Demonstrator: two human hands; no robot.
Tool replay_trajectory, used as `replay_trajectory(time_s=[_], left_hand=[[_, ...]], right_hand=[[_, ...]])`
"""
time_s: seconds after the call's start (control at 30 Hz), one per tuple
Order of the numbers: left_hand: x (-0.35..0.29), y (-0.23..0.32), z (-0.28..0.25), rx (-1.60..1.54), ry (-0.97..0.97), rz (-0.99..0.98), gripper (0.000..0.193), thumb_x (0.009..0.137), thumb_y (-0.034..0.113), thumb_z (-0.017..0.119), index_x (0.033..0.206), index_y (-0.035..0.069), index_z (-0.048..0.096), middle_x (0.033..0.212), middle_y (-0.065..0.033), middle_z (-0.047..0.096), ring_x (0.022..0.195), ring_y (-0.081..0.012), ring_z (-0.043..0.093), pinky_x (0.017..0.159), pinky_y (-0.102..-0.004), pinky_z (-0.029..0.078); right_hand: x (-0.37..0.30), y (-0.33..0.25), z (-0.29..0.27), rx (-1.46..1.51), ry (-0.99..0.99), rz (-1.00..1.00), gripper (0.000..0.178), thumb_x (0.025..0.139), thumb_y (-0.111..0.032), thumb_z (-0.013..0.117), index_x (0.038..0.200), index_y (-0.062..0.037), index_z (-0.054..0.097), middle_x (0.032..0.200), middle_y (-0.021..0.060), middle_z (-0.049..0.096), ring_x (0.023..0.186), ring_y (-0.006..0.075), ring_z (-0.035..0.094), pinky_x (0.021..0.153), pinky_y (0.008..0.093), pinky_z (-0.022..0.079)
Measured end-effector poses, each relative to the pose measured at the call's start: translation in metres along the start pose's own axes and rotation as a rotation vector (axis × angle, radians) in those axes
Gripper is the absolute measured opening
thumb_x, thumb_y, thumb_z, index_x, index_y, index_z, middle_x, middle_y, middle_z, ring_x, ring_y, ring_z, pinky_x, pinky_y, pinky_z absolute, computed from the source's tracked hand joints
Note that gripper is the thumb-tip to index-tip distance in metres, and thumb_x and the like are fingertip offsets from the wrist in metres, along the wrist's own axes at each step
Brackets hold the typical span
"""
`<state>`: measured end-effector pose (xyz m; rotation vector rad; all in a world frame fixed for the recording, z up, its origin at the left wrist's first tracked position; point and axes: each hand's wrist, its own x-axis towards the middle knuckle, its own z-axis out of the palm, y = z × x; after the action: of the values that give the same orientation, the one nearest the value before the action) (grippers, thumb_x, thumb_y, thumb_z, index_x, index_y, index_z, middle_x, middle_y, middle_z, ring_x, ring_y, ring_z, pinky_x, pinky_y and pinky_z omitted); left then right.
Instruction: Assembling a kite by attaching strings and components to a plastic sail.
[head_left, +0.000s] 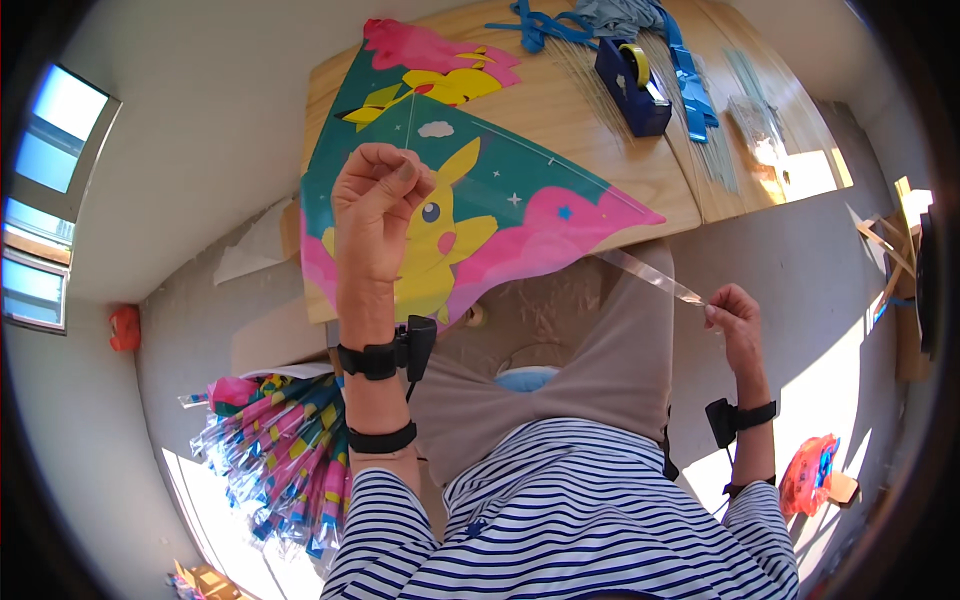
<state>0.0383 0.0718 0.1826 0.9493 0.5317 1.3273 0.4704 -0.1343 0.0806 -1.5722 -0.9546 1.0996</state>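
A kite (560,215) in green and pink, printed with a yellow cartoon character, lies over the near left of the wooden table, its lower part hanging past the edge. Above it my left hand (378,195) is raised with thumb and fingers pinched together. A thin pale line rises by the fingertips; what they hold is too small to make out. Off the table's near right corner, my right hand (738,318) pinches one end of a narrow clear plastic strip (650,274), which slants up to the left over my right thigh.
On the wooden table (640,190) stand a blue tape dispenser (635,90), thin rods (578,70) and blue ribbon (690,90). Another kite part (425,50) lies at the back left. Several wrapped kites (280,450) are bundled at my left. A red bag (808,475) sits at lower right.
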Motion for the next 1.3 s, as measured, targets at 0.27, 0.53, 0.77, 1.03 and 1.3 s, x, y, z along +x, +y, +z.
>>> replay_trajectory(time_s=[0.27,0.53,0.77,1.03,1.3], left_hand=[[0.024,0.013,-0.031,0.197,0.135,-0.007,0.007,0.093,0.006,0.068,0.097,0.009,0.064,0.097,-0.0053,0.067,0.094,-0.016,0.063,0.084,-0.0329,0.051],[0.098,0.025,-0.076,0.424,0.227,-0.019,0.012,0.091,0.004,0.069,0.101,0.007,0.064,0.09,-0.0046,0.066,0.086,-0.0146,0.063,0.078,-0.0307,0.051],[0.164,-0.014,-0.104,0.583,0.383,-0.126,0.015,0.09,0.005,0.071,0.102,0.005,0.064,0.086,-0.0019,0.065,0.079,-0.0117,0.063,0.073,-0.0276,0.049],[0.2,-0.067,-0.124,0.697,0.433,-0.211,0.015,0.086,0.006,0.074,0.099,0.006,0.067,0.086,-0.0006,0.066,0.076,-0.0105,0.063,0.069,-0.0254,0.048],[0.212,-0.095,-0.136,0.732,0.466,-0.264,0.016,0.083,0.004,0.075,0.097,0.007,0.068,0.083,0.0012,0.066,0.072,-0.0104,0.062,0.067,-0.0253,0.045]], right_hand=[[0.032,-0.032,0.024,0.069,-0.059,0.006,0.005,0.085,0.0,0.065,0.089,-0.0009,0.061,0.074,0.001,0.06,0.067,0.0089,0.057,0.064,0.0242,0.049],[0.098,-0.031,0.05,-0.079,-0.103,-0.023,0.005,0.086,-0.006,0.066,0.083,-0.0017,0.065,0.073,-0.001,0.06,0.072,0.0071,0.055,0.069,0.0236,0.044],[0.149,-0.012,0.064,-0.332,0.056,-0.021,0.018,0.077,-0.018,0.075,0.082,-0.0012,0.073,0.068,0.0044,0.062,0.065,0.0132,0.057,0.064,0.0305,0.046],[0.174,0.001,0.073,-0.636,0.107,-0.046,0.021,0.073,-0.023,0.074,0.08,-0.0031,0.075,0.069,0.0122,0.068,0.069,0.0249,0.067,0.068,0.0366,0.05],[0.18,0.006,0.077,-0.721,0.149,0.009,0.022,0.07,-0.026,0.073,0.078,-0.005,0.075,0.074,0.0138,0.069,0.078,0.0285,0.068,0.072,0.038,0.051]])
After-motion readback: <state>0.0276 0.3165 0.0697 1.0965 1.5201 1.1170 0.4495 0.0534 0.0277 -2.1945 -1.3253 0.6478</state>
